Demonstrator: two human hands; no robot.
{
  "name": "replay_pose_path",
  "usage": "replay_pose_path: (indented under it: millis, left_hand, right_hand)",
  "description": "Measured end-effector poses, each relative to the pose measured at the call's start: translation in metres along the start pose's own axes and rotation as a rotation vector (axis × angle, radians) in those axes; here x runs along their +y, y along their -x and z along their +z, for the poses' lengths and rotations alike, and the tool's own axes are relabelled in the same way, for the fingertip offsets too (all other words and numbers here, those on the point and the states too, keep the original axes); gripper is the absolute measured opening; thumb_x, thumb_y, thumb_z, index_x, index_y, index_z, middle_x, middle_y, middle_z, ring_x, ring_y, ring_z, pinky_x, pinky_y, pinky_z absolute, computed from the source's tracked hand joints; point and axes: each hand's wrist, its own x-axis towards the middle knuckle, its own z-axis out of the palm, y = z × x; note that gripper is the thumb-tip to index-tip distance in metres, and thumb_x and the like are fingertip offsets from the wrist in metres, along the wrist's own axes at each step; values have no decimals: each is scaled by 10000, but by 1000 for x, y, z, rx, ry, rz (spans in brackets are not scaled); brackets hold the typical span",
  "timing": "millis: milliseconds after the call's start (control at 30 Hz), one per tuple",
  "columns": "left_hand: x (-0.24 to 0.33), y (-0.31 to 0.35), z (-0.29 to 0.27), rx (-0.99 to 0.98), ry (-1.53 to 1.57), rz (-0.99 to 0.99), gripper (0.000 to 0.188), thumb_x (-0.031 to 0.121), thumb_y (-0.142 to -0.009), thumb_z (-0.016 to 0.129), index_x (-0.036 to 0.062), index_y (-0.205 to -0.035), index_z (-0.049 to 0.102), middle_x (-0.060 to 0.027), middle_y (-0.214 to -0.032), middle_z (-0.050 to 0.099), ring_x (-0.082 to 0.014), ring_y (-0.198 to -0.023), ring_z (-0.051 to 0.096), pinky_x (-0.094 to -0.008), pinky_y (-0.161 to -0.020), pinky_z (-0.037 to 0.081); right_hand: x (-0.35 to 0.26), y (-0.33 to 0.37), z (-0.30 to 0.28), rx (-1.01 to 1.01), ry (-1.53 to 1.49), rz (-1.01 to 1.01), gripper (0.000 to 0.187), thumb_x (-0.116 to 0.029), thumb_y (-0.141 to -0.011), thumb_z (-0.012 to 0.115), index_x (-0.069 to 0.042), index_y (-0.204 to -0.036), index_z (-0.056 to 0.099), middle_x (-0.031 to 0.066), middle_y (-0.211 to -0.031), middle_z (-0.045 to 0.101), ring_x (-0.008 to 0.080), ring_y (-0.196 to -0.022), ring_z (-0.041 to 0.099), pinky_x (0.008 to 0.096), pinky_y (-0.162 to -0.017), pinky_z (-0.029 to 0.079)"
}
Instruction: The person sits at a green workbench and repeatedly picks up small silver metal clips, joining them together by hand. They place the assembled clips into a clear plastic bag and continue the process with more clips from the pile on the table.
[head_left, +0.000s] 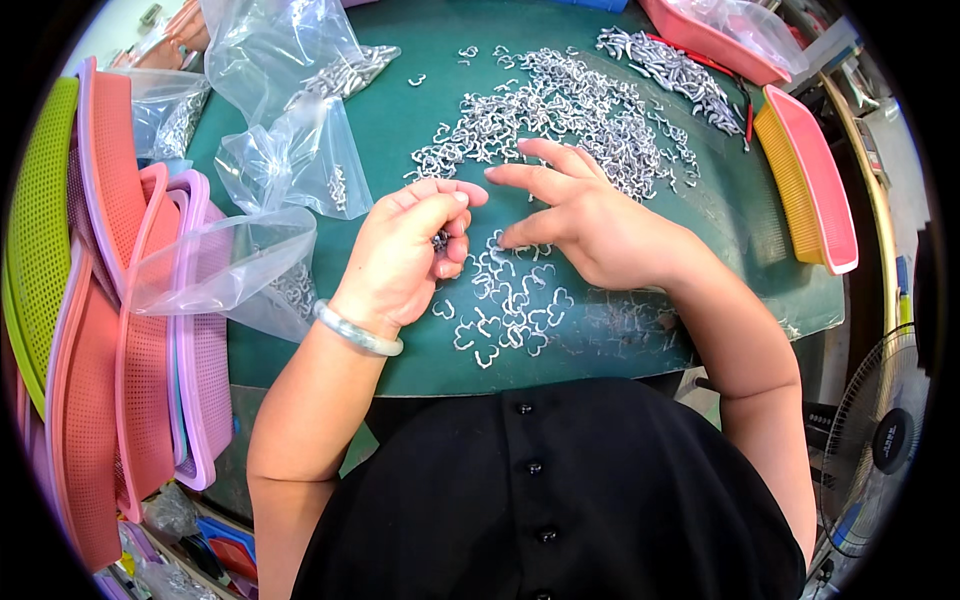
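Observation:
My left hand is closed, its fingers curled round a few small metal pieces that show between fingers and palm. My right hand is open, fingers spread low above the green tabletop. Its thumb tip reaches the top of a small cluster of silvery curved metal pieces that lies in front of me. Beyond both hands spreads a larger heap of the same curved pieces, partly hidden by my right fingers. A pale bangle circles my left wrist.
Clear plastic bags with metal parts lie at the left, beside stacked coloured perforated baskets. At the far right are a pile of elongated grey parts, red-handled pliers and a yellow-and-pink basket. A fan stands right.

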Motion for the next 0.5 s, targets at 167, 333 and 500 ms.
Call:
replay_pose_path:
  millis: [167, 333, 500]
  left_hand:
    - [-1, 3, 4, -41, -144, -5, 166, 111, -934, 533, -9, -1012, 617, 37, -651, 482, -34, -500, 428, -168, -411, 284]
    - [-1, 1, 5, -37, -149, 12, 172, 115, -943, 526, -14, -1011, 617, 34, -654, 484, -33, -501, 424, -169, -413, 291]
    - [1, 2, 6, 22, -153, 15, 171, 116, -947, 524, -10, -1018, 614, 24, -686, 501, -38, -536, 444, -167, -430, 309]
  right_hand:
    - [9, 4, -6, 112, 181, 172, 262, 18, -762, 594, -77, -978, 709, 123, -1328, 516, 399, -1313, 356, 511, -1053, 324]
    - [6, 2, 0, 64, 50, 69, 213, -10, -770, 633, -76, -959, 706, 115, -1307, 529, 390, -1309, 363, 494, -1058, 324]
    - [11, -4, 1, 141, 36, 137, 132, -37, -726, 690, -60, -855, 693, 98, -1250, 562, 363, -1262, 417, 482, -1046, 338]
